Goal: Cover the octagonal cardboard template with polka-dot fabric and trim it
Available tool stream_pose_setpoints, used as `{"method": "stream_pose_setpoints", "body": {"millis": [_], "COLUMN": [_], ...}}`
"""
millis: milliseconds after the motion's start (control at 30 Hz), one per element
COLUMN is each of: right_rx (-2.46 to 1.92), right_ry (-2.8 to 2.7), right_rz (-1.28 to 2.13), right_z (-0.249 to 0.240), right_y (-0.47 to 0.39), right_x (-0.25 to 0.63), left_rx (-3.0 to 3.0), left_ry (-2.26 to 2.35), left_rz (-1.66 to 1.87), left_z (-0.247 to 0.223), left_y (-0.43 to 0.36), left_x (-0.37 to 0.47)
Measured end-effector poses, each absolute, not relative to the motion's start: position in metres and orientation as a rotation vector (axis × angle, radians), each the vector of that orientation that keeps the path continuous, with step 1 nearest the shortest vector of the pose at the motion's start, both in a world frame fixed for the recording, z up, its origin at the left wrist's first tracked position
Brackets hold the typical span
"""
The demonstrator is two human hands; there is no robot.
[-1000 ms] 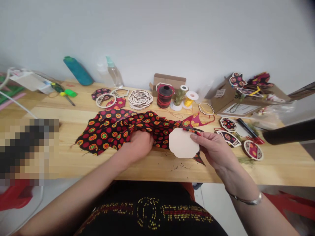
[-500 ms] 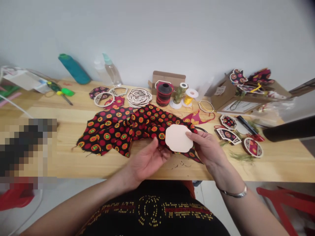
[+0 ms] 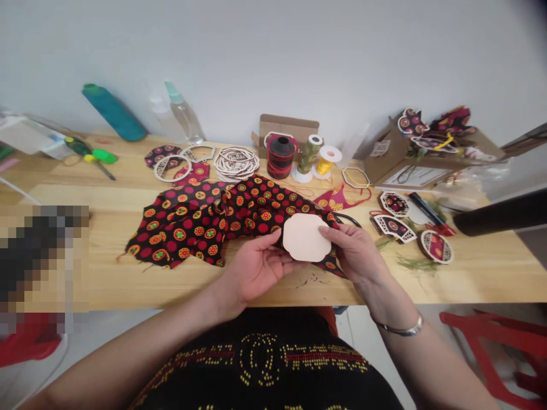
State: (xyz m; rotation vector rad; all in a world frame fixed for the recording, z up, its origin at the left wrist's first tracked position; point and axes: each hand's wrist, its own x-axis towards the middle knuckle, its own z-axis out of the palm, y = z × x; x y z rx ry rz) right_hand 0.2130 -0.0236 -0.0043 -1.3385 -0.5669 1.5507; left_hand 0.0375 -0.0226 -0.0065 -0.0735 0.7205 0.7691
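Note:
My right hand [image 3: 356, 247] pinches the right edge of a cream, scalloped flat board [image 3: 305, 239], its thumb on the face and its fingers behind. My left hand [image 3: 258, 265] is open, palm up, with the thumb tip beside the board's left edge and the other fingers reaching towards its lower edge. Whether the left hand touches the board I cannot tell. Under and behind the board, black cloth [image 3: 183, 228] with red dots and orange-green flowers lies rumpled on the wooden table [image 3: 149, 287]. A black loop-shaped handle [image 3: 349, 219] shows behind my right hand.
Behind the cloth stand thread spools [image 3: 280, 158] and a stack of cut-out wooden pieces [image 3: 236, 164]. Finished fabric ornaments [image 3: 393, 226] lie at the right, before a cardboard box [image 3: 384, 156]. A screwdriver [image 3: 102, 167], spray bottle [image 3: 186, 117] and teal thread cone [image 3: 115, 113] are at the left.
My left hand has moved right, bringing its thumb up to the board's left edge. The right hand keeps its hold on the board. The whole view has shifted slightly.

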Motion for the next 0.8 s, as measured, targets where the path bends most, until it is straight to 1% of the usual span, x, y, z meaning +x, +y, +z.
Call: {"method": "stream_pose_setpoints", "body": {"millis": [200, 333, 567, 800], "right_rx": [-1.356, -1.327, -1.299, -1.288], "right_ry": [-0.62, -0.623, -0.566, -0.517], "right_rz": [1.519, 1.573, 1.663, 1.655], "right_z": [-0.01, -0.013, -0.014, -0.019], "right_y": [-0.023, -0.026, -0.032, -0.033], "right_x": [0.216, 0.215, 0.209, 0.213], "left_rx": [-0.106, -0.114, -0.129, -0.018], "left_ry": [0.731, 0.75, 0.622, 0.718], "left_rz": [0.786, 0.754, 0.791, 0.685], "left_z": [-0.006, -0.009, -0.008, -0.011], "left_y": [-0.025, -0.028, -0.028, -0.028], "left_x": [0.036, 0.04, 0.047, 0.044]}}
